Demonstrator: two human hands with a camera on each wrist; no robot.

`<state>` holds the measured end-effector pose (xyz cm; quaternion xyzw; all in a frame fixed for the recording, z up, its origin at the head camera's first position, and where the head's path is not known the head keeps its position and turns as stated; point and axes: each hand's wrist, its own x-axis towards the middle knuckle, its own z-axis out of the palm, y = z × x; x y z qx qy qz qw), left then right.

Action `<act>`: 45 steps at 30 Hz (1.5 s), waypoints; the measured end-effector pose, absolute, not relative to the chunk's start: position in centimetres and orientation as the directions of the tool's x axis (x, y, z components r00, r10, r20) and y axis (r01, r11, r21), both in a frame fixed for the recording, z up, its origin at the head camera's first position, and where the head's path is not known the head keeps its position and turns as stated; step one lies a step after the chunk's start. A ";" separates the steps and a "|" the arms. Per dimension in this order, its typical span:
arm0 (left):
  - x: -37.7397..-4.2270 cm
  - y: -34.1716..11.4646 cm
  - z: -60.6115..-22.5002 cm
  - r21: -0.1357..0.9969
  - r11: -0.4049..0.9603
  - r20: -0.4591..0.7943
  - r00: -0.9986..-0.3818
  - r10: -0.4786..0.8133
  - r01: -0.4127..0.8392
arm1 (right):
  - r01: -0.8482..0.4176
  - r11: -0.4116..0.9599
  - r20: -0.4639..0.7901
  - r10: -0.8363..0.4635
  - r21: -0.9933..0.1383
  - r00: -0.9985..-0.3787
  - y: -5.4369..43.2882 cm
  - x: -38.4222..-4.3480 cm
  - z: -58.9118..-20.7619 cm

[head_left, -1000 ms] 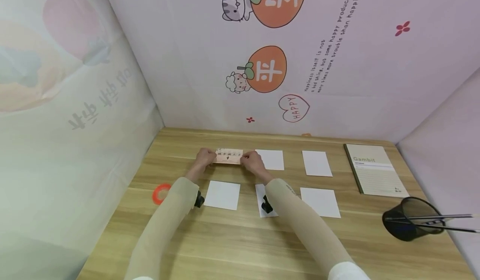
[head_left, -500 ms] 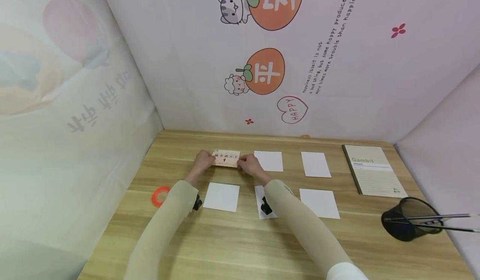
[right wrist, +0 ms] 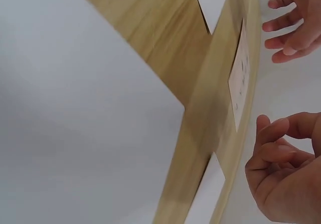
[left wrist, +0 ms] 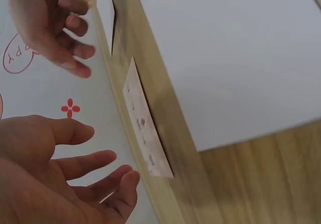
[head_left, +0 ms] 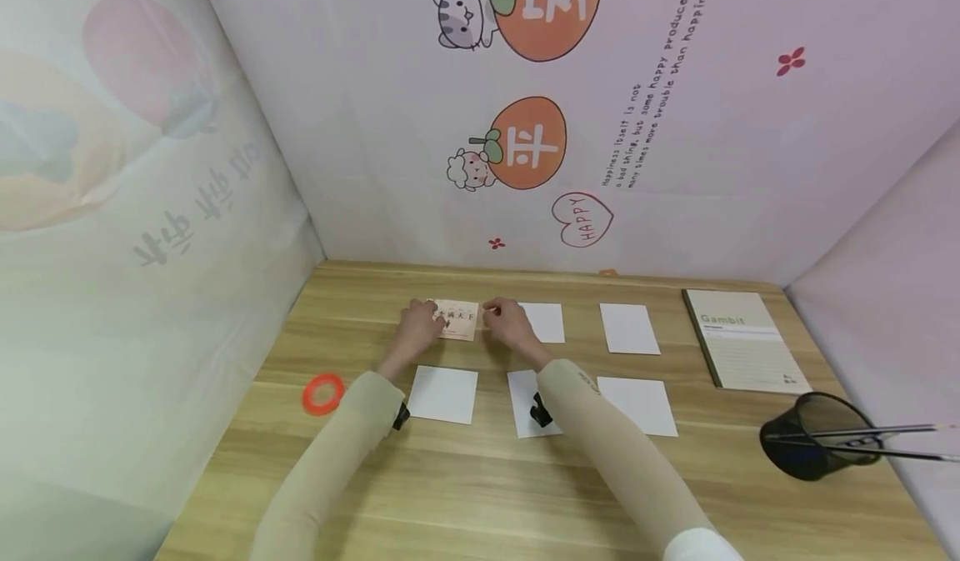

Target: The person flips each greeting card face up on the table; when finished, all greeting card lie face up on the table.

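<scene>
Head view — right hand (head_left: 510,323) has released the printed card (head_left: 461,323).

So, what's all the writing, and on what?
"Gambit": notebook
"HAPPY": heart
"安" (cropped), "平": orange fruits
"Happiness itself is not a bad thing, but some happy producers… many times more trouble than happiness.": wall, cropped
"满天下": card, partly hidden
Too small: notebook's fine print, sleeve print; too faint: left-wall lettering.

notebook (head_left: 750,361): "Gambit" | heart (head_left: 582,219) on wall (head_left: 390,127): "HAPPY" | orange (head_left: 528,142): "平" | wall: "Happiness itself is not…" | card (head_left: 459,318): "满天下"
</scene>
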<state>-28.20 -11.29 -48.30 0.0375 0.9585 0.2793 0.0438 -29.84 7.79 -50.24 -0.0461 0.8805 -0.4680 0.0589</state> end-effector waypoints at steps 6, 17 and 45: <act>-27.8 -9.4 -49.1 0.568 0.819 -0.019 -0.993 0.113 0.082 | -0.077 0.572 0.017 -0.109 -0.817 -0.994 10.3 -30.0 -49.7; -27.0 -2.8 -51.2 0.593 0.745 0.157 -0.952 0.264 0.305 | -0.056 0.653 0.081 0.008 -0.756 -0.997 13.9 -30.6 -50.4; -28.4 1.6 -52.5 0.392 0.863 -0.001 -0.938 0.346 0.318 | 0.085 0.778 -0.061 0.060 -0.623 -0.996 18.4 -29.8 -51.7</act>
